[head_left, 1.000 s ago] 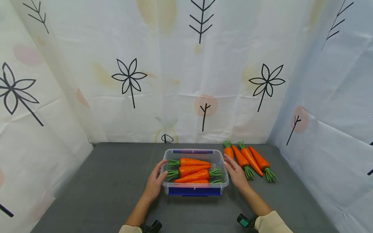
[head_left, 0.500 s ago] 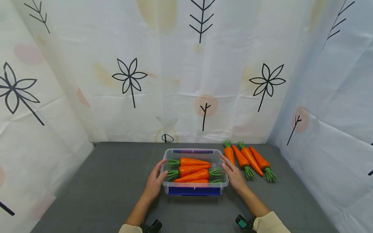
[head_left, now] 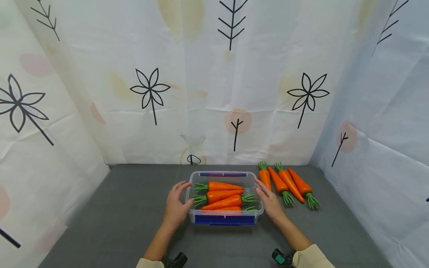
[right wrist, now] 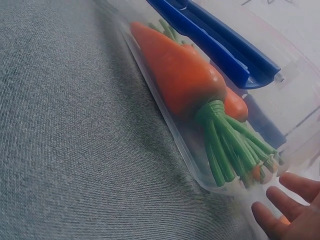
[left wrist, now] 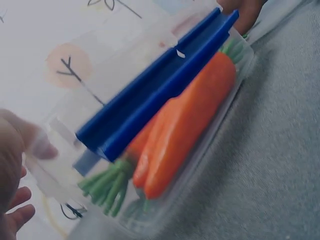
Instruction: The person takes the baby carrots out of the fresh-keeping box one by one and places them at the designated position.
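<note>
A clear plastic box (head_left: 225, 213), lidless, stands mid-table with blue latches (head_left: 224, 220) on its long sides. Several orange carrots (head_left: 222, 203) with green tops lie inside, seen through the wall in both wrist views. My left hand (head_left: 175, 206) is at the box's left end, fingers spread. In the left wrist view its thumb (left wrist: 45, 150) lies by the box corner, the other fingers apart from the wall. At the right end my right hand (head_left: 270, 203) rests with extended fingers along the rim. In the right wrist view those fingers (right wrist: 285, 202) are beside the box's end; contact is unclear.
Several loose carrots (head_left: 291, 186) lie to the right of the box, behind my right hand. Grey cloth covers the table (head_left: 127, 208). A patterned white curtain (head_left: 207, 93) hangs behind the table and along both sides.
My left fingers have lifted and spread away from the box's left end. My right fingers shifted slightly left onto the box's right rim. Box and carrots stay in place.
</note>
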The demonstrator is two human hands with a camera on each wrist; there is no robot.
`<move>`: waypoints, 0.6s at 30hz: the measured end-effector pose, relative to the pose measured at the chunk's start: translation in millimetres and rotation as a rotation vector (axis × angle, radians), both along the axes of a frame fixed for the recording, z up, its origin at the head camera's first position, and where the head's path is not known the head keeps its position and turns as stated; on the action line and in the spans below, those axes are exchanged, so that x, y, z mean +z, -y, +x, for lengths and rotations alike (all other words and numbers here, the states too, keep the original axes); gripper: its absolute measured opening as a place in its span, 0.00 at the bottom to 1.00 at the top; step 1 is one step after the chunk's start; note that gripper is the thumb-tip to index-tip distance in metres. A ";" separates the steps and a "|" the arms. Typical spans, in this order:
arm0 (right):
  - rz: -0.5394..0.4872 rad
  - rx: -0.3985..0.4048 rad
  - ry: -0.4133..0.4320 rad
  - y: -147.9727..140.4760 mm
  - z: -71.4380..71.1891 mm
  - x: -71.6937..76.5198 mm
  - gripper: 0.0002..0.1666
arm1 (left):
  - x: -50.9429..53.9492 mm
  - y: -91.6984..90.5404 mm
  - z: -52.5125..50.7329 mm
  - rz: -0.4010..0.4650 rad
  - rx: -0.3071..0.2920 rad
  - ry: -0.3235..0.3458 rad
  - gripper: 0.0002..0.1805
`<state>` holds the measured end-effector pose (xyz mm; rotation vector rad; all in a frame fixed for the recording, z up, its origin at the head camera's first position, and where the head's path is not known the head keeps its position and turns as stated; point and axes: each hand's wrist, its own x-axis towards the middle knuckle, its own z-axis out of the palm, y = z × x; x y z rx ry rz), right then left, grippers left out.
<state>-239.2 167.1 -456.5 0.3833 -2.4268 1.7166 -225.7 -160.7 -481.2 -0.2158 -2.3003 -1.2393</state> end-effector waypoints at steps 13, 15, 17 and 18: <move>-0.016 -0.031 -0.043 -8.4 -18.8 -36.7 0.25 | 36.3 -11.8 1.8 -0.446 -0.209 0.003 0.24; -0.008 -0.028 -0.055 -9.0 -20.5 -38.3 0.26 | 42.5 -12.7 -1.3 -0.445 -0.284 0.051 0.23; -0.006 -0.022 -0.066 -9.3 -21.0 -38.1 0.26 | 48.8 -13.3 -5.4 -0.426 -0.361 0.109 0.22; -0.006 -0.019 -0.067 -9.5 -21.0 -37.8 0.26 | 51.8 -13.3 -7.6 -0.416 -0.397 0.140 0.22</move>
